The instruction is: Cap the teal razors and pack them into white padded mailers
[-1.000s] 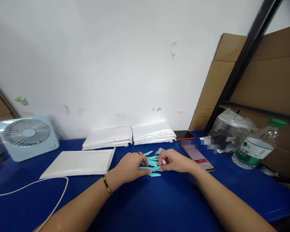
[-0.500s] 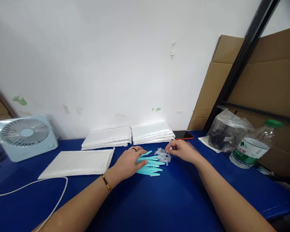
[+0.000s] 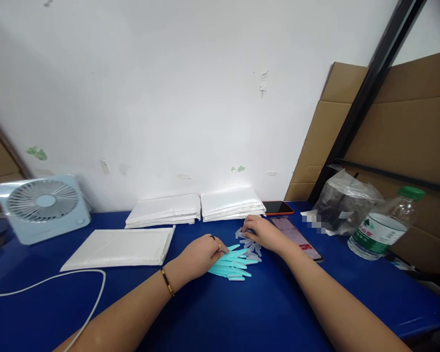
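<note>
Several turquoise blade-like sticks [image 3: 234, 266] lie fanned out on the blue table [image 3: 220, 313]. At their left end is my left hand [image 3: 204, 253], its fingers bent and pressed together over the sticks; what they pinch is too small to tell. Just behind and to the right lie several small translucent caps [image 3: 253, 246]. Over the back of these caps, my right hand [image 3: 259, 231] has its thumb and fingers closed together, and whatever is between the fingertips is hidden.
White padded packets [image 3: 119, 247] lie at left and along the wall. A fan [image 3: 46, 205] stands far left, near a white cable [image 3: 102, 283]. At right are two phones [image 3: 297, 239] [image 3: 278, 208], a bagged cup [image 3: 342, 205] and a water bottle [image 3: 385, 225].
My left hand has closed its fingers and moved slightly right and nearer, along with the turquoise sticks. My right hand has shifted left, uncovering the phone with the lit screen.
</note>
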`<state>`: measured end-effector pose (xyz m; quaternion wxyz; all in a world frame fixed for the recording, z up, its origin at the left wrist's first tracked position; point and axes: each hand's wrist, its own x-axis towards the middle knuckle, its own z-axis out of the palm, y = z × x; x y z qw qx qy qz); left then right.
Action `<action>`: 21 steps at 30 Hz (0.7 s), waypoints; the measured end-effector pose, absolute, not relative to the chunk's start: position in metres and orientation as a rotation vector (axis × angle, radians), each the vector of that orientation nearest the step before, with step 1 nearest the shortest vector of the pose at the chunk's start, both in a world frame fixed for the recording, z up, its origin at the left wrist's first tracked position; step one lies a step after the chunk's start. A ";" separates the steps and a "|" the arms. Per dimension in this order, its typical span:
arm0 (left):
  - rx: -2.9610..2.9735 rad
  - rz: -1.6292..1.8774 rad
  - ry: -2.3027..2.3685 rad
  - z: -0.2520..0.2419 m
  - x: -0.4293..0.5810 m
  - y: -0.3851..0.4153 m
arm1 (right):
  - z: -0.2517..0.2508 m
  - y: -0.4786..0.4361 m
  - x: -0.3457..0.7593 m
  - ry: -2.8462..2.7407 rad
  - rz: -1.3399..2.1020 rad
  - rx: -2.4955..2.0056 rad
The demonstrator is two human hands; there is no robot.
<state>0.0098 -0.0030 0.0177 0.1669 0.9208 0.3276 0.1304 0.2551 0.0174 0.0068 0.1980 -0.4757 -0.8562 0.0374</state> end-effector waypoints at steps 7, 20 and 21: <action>2.449 0.364 1.056 0.011 0.006 0.017 | 0.004 0.018 0.250 -2.365 0.057 -1.396; 2.278 0.298 1.276 0.008 0.000 0.023 | 0.005 0.016 0.252 -1.618 1.077 -1.224; 2.286 0.297 1.285 0.008 0.000 0.022 | 0.005 0.016 0.252 -1.617 1.072 -1.226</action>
